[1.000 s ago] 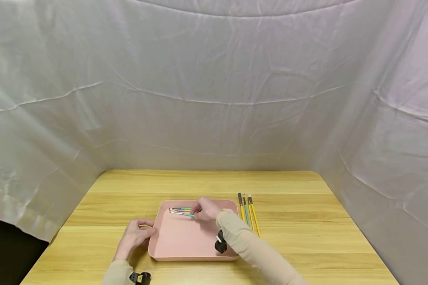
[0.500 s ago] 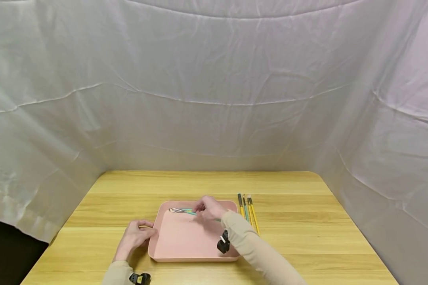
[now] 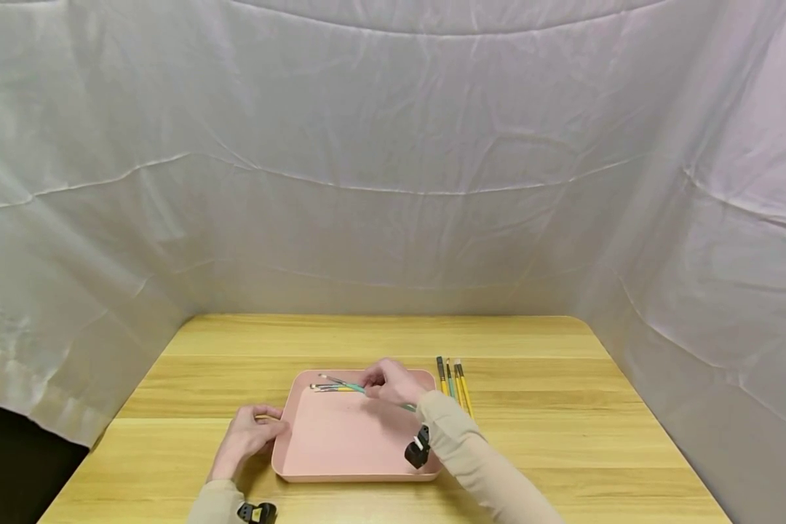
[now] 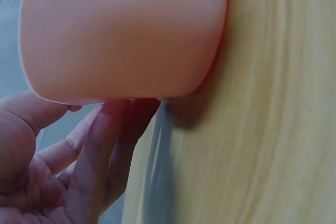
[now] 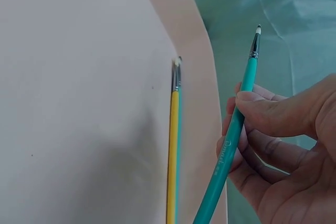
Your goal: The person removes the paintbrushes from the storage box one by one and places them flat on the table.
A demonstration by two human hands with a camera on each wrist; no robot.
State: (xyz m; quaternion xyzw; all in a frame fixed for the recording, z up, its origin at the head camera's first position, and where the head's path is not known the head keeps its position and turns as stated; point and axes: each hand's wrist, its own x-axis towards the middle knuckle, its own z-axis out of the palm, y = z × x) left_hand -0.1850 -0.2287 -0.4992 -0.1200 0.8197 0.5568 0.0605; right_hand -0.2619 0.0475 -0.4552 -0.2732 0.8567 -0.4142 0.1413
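Observation:
My right hand (image 3: 389,380) pinches a teal paintbrush (image 5: 231,140) between thumb and fingers, raised over the far part of a pink tray (image 3: 340,444). Its bristle end points left and upward in the head view. Beneath it, a yellow-handled paintbrush (image 5: 172,150) and a teal one lie side by side on the tray floor along the far wall, their handles partly hidden by my right hand. At the tray's left side my left hand (image 3: 245,433) grips the wall, thumb at the rim and fingers against the outside.
Several yellow and teal paintbrushes (image 3: 460,382) lie together on the wooden table (image 3: 563,437) right of the tray, partly covered by my right sleeve. Grey cloth (image 3: 393,240) hangs behind the table and at both sides.
My right hand has lifted the teal paintbrush off the others in the tray, shifting slightly right and tilting its bristle end up. My left hand has stayed at the tray's side.

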